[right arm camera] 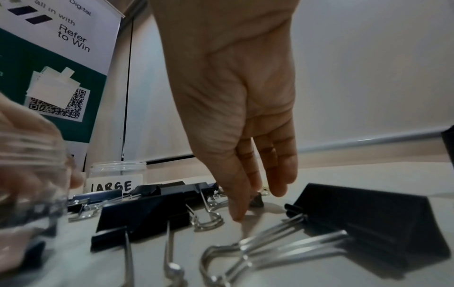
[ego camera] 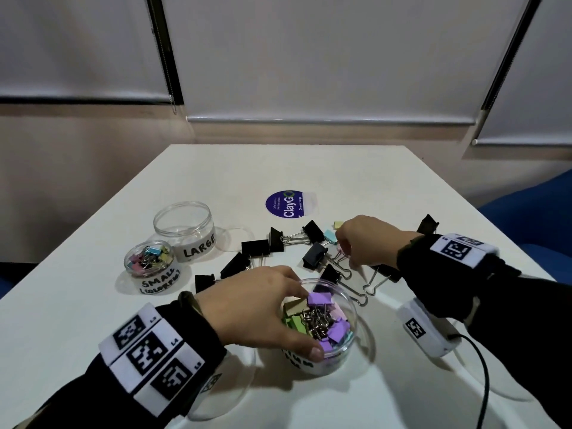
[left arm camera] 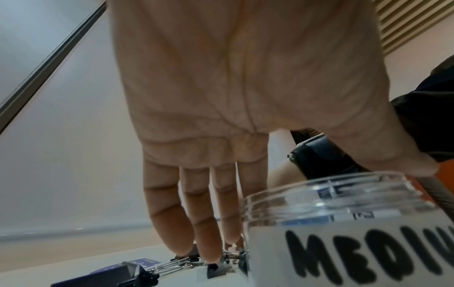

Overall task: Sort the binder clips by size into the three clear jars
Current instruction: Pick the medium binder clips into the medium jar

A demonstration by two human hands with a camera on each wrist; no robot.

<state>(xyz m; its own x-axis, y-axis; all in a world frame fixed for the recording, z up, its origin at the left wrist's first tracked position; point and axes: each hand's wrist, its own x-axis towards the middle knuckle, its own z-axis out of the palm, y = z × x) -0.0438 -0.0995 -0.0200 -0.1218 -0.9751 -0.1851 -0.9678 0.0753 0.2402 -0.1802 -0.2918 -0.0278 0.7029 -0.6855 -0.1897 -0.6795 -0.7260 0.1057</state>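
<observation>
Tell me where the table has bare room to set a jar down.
Bare table lies beyond the round sticker to the far edge, and along the left edge beside the SMALL jar. It is crowded between the LARGE jar and the right hand, where black clips lie scattered.

Three clear jars stand upright and without lids on the white table; the jar labelled MEDIUM [ego camera: 322, 329] is nearest, and it holds purple, green and pink clips with silver handles; the jar labelled SMALL [ego camera: 148, 258], at the left, holds small clips of many colours; just behind it, the taller jar labelled LARGE [ego camera: 184, 230] holds no clips; large black binder clips [ego camera: 255, 247] lie scattered on the table between the jars and the right side; near them lie a teal clip [ego camera: 330, 236] and a yellow clip [ego camera: 338, 224].
</observation>
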